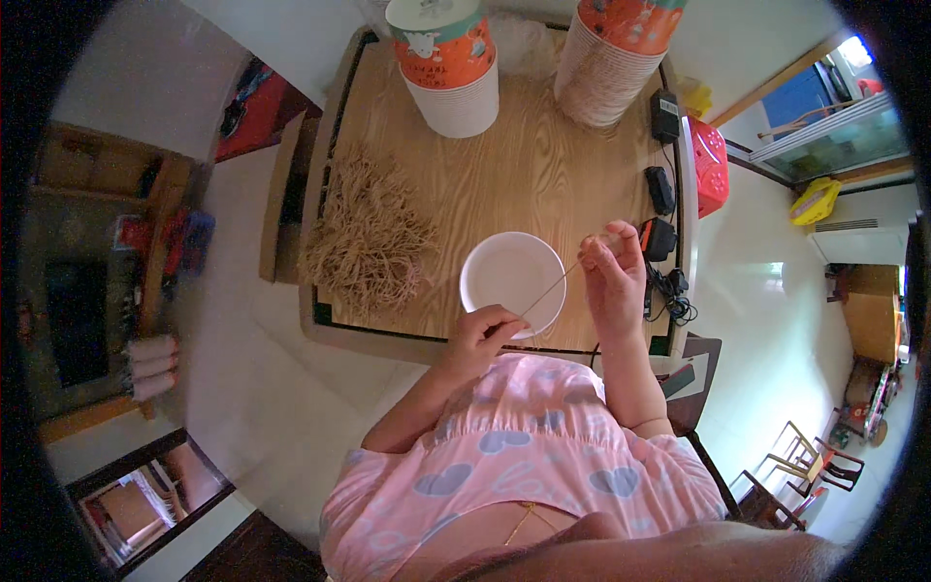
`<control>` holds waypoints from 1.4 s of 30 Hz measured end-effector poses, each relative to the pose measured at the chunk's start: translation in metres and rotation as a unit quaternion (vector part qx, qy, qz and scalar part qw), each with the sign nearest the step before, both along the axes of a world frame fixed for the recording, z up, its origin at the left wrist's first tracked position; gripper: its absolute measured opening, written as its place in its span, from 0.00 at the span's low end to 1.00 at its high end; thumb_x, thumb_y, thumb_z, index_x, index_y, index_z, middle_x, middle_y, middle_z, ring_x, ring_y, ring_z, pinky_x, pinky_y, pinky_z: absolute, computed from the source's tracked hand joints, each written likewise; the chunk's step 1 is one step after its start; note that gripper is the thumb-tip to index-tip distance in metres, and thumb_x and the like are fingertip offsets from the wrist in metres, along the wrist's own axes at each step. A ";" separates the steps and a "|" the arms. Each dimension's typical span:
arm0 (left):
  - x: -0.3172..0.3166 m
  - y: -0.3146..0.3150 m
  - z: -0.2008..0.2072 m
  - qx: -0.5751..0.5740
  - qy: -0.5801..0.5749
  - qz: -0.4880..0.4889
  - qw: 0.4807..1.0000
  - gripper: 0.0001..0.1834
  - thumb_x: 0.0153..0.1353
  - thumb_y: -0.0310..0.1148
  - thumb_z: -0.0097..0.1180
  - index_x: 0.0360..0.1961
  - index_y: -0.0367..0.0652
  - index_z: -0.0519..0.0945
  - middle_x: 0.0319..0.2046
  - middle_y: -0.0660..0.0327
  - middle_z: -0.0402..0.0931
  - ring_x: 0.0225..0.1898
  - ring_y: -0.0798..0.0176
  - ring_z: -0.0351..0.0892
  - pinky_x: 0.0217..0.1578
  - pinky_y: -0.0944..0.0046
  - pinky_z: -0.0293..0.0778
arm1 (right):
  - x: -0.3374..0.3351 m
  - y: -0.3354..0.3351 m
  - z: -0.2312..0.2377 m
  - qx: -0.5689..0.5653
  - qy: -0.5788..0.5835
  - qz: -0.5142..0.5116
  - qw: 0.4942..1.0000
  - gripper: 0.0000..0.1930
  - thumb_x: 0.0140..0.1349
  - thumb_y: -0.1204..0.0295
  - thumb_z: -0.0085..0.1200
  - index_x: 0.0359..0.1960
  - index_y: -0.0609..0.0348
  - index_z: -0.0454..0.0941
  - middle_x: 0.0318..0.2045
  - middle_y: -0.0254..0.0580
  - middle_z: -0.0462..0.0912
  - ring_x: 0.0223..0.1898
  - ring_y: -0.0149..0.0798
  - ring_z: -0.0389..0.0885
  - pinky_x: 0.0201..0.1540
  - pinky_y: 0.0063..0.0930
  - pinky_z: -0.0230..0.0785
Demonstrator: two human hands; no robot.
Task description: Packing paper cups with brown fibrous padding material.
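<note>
Between my two hands a thin tan string (550, 291) runs taut at a slant over a round white bowl (502, 267). My left hand (482, 339) pinches its lower end at the near rim of the bowl. The other end is in the fingertips of my right hand (613, 272), raised to the right of the bowl; its fingers hide that end. To the left of the bowl lies a loose, tangled heap of tan strings (373, 233) on the wood-grain table (504, 184).
At the table's back stand two stacks of paper buckets, white below and orange-green above: a left stack (456, 97) and a right stack (606, 82). Black power adapters (664, 116) and coiled cables (674, 301) line the right edge. A red plastic stool (710, 165) stands beyond it.
</note>
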State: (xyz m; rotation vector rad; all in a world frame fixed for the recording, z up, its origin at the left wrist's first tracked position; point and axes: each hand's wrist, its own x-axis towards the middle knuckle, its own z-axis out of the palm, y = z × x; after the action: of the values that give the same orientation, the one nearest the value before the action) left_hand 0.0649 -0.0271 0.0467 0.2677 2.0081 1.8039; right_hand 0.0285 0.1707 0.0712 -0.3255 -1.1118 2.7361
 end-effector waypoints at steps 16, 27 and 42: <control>-0.032 0.032 0.009 0.199 -0.012 0.079 0.977 0.26 0.51 0.24 0.59 0.51 0.37 0.65 0.42 0.58 0.72 0.44 0.67 0.72 0.45 0.65 0.69 | 0.020 -0.027 -0.011 0.255 -0.021 0.114 0.960 0.03 0.55 0.82 0.52 0.32 0.67 0.75 0.33 0.40 0.79 0.38 0.31 0.77 0.44 0.22 0.68; -0.033 0.025 0.003 0.073 -0.090 0.136 0.984 0.05 0.54 0.28 0.57 0.28 0.38 0.77 0.23 0.69 0.75 0.27 0.78 0.71 0.29 0.76 0.68 | 0.003 0.000 -0.008 0.364 0.030 0.077 0.928 0.09 0.50 0.83 0.56 0.35 0.62 0.75 0.35 0.37 0.78 0.37 0.29 0.73 0.43 0.22 0.65; -0.033 0.026 -0.010 0.066 -0.057 0.128 0.988 0.06 0.53 0.28 0.59 0.31 0.39 0.79 0.20 0.72 0.72 0.22 0.80 0.67 0.24 0.78 0.63 | -0.012 0.008 -0.004 0.602 0.180 0.213 0.748 0.04 0.52 0.74 0.55 0.29 0.59 0.74 0.28 0.41 0.76 0.32 0.44 0.73 0.37 0.34 0.63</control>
State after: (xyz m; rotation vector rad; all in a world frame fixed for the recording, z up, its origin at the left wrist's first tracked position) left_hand 0.0320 -0.0015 0.0369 -0.0585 1.9171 2.0629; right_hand 0.0169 0.1782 0.0674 0.6736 -2.6354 1.5676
